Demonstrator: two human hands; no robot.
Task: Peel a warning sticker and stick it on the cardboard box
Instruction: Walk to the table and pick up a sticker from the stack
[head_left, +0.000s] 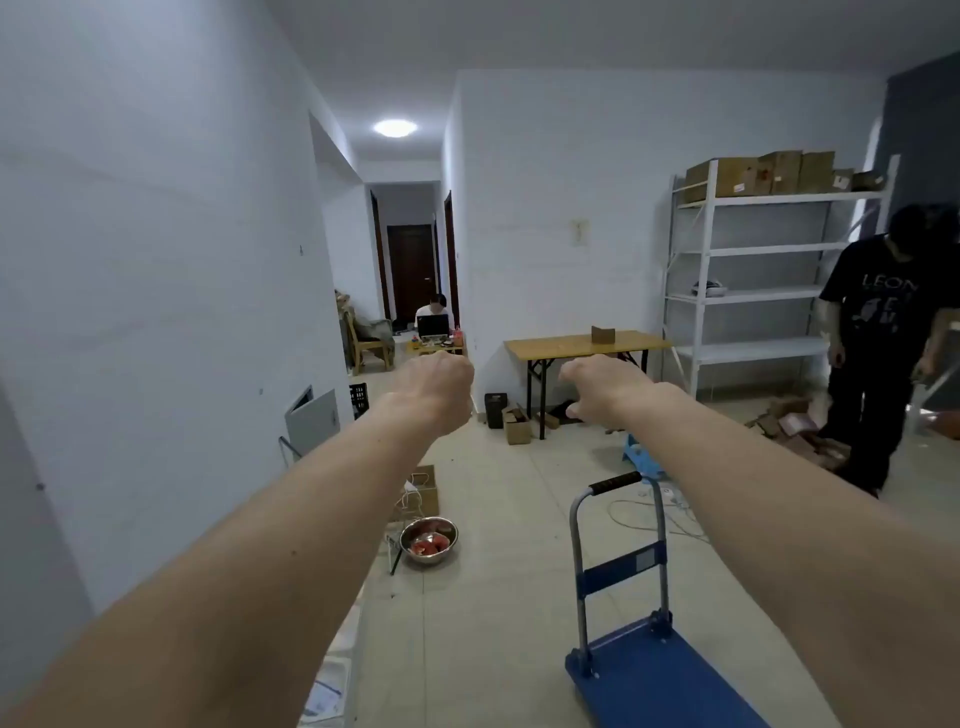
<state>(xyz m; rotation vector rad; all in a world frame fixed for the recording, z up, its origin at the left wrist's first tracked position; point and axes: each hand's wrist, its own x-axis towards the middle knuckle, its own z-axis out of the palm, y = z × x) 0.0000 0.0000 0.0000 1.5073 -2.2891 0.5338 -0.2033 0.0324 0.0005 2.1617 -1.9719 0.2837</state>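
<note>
Both my bare arms stretch straight out at chest height. My left hand (435, 387) is curled into a fist with its back toward me. My right hand (597, 384) droops at the wrist with the thumb hanging loose, and nothing shows in it. A small cardboard box (602, 334) stands on a yellow folding table (561, 347) far ahead, beyond both hands. Another cardboard box (518, 425) sits on the floor by the table's leg. No sticker or sticker sheet is in sight.
A blue platform trolley (649, 670) stands on the floor below my right arm. A metal bowl (429, 540) lies near the left wall. A white shelf rack (753, 296) carries several boxes on top. One person in black (878, 353) stands at right; another sits in the hallway (434, 314).
</note>
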